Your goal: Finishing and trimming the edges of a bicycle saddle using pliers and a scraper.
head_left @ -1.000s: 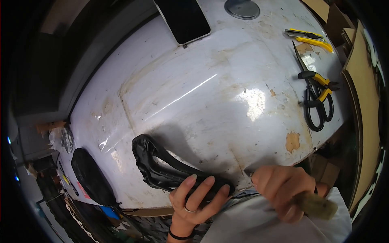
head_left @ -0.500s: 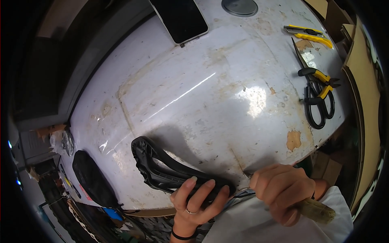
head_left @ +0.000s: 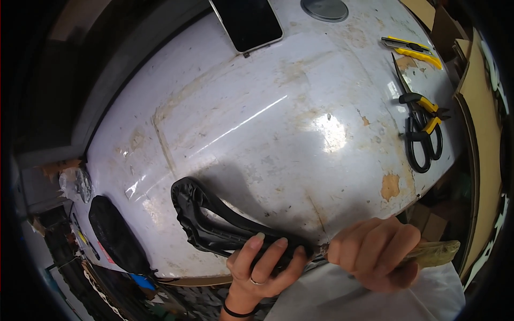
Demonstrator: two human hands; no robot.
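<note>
My left hand [head_left: 265, 267] grips a black, hollow-framed piece that looks like a bicycle saddle [head_left: 195, 219] at the table's near edge. Its broad end points left and its narrow end right; a long opening runs through it, and its black covering looks creased around the broad end. My fingers lie across the narrow half and hide part of it. My right hand [head_left: 375, 251] is wrapped round a hand tool with a worn, wood-like handle [head_left: 436, 254]. The tool's short dark shank reaches left to the saddle's narrow tip; whether it touches is hard to tell.
A scuffed white table [head_left: 257, 134] spreads ahead. At right lie black-handled scissors [head_left: 417, 152], yellow-black pliers [head_left: 428, 112] and a yellow utility knife [head_left: 412, 50]. A phone [head_left: 249, 24] and round grey lid [head_left: 325, 8] sit far off. A long black padded piece [head_left: 118, 235] rests left; cardboard [head_left: 484, 134] stands right.
My right hand has turned the tool, bringing its handle end up and right and its shank to the saddle's narrow tip. The left hand keeps its hold; the view has shifted slightly.
</note>
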